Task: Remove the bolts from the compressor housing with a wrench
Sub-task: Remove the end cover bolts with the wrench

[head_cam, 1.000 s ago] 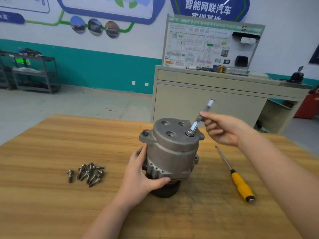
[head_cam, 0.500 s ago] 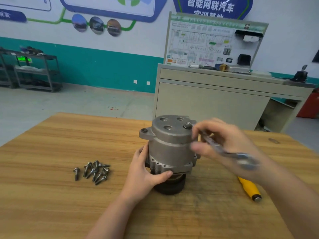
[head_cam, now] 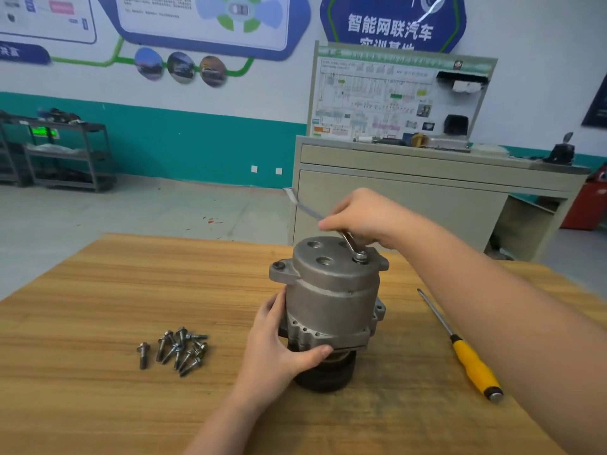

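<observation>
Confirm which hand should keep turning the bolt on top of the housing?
Right. The right hand already grips the wrench seated on the bolt; the left hand braces the compressor housing.

A wooden table (head_cam: 98, 323) with a yellowish grain fills the near part of the scene. Beyond it lies a pale grey floor (head_cam: 131, 218) with a few small red marks. The far wall (head_cam: 279, 100) is white above and teal along its lower band, with two white sockets (head_cam: 266, 169) low down. Blue and green posters (head_cam: 203, 21) with small round pictures hang on it, and a blue sign (head_cam: 391, 24) with white Chinese characters. At far left stands a dark metal shelf rack (head_cam: 69, 156). At far right a beige cabinet (head_cam: 410, 198) carries an upright wiring-diagram board (head_cam: 394, 96). A red object (head_cam: 588, 201) stands at the right edge. The light is even.
</observation>
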Motion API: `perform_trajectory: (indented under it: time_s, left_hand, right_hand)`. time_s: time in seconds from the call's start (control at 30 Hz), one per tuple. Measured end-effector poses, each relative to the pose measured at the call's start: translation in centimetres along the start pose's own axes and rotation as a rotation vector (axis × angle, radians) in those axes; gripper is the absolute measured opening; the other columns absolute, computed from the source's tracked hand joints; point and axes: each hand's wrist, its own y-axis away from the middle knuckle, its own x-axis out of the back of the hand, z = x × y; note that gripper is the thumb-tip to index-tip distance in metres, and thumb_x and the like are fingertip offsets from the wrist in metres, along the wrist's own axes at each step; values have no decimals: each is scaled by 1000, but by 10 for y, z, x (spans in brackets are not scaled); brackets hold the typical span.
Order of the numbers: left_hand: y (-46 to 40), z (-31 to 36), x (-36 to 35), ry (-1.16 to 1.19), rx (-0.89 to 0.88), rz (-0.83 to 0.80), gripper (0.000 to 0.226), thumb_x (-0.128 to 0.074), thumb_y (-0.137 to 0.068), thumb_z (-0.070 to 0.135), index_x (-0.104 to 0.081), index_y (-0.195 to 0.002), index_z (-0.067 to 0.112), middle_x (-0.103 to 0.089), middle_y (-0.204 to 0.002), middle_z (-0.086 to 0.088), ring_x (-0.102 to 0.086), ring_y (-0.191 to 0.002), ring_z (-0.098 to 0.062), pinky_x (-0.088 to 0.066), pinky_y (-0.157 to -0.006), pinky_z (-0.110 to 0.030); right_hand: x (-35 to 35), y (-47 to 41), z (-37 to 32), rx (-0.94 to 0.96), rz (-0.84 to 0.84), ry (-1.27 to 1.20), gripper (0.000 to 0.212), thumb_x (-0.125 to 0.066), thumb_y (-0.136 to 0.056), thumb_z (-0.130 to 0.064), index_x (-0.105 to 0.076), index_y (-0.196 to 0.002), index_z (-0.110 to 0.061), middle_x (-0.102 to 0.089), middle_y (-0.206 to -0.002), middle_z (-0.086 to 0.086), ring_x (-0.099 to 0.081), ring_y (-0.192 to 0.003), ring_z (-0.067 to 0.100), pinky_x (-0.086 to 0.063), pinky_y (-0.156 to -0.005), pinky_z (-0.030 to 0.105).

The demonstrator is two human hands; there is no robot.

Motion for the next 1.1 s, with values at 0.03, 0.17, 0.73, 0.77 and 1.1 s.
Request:
perform_trajectory:
  time_s: [0.03,0.17,0.73,0.77,1.1]
  left_hand:
    - [0,0,0,0,-6,0,95,-76,-46,75,-27,-127,61,-35,-133,28,-32,-124,15,-26,-95,3]
    - [1,0,-1,10,-4,9,97,-78,-48,68,-32,-132,52,-40,-132,21,-36,-124,11,-30,-101,-6]
    - [5,8,-5,0,-60,-2,94,-79,-50,64,-29,-129,59,-31,-128,35,-34,-124,13,-29,-94,1]
    - [4,8,-5,0,-58,3,94,-79,-50,65,-29,-130,58,-32,-129,33,-35,-124,11,-29,-95,-1]
    - [4,1,-1,62,-14,12,90,-78,-49,68,-31,-125,65,-34,-127,34,-36,-122,12,-29,-94,1]
  right_hand:
    - [-6,8,-10,111,0,134,10,-72,-81,-28,-73,-86,-19,-56,-64,-11,-47,-50,2,-33,-43,15]
    - [-14,62,-9,444,49,263,14,-73,-73,-45,-63,-69,-36,-53,-61,-17,-49,-58,-4,-36,-47,8]
    - [-2,-5,13,-125,173,0,27,-78,-73,-35,-69,-71,-10,-51,-48,-3,-43,-35,6,-33,-41,20]
    - [-10,-3,-1,-35,176,148,22,-76,-75,-31,-71,-76,-10,-57,-55,-1,-52,-45,8,-40,-45,20]
    - [-26,107,68,522,396,-457,22,-66,-72,-57,-74,-84,-39,-65,-86,-14,-59,-91,3,-43,-80,15]
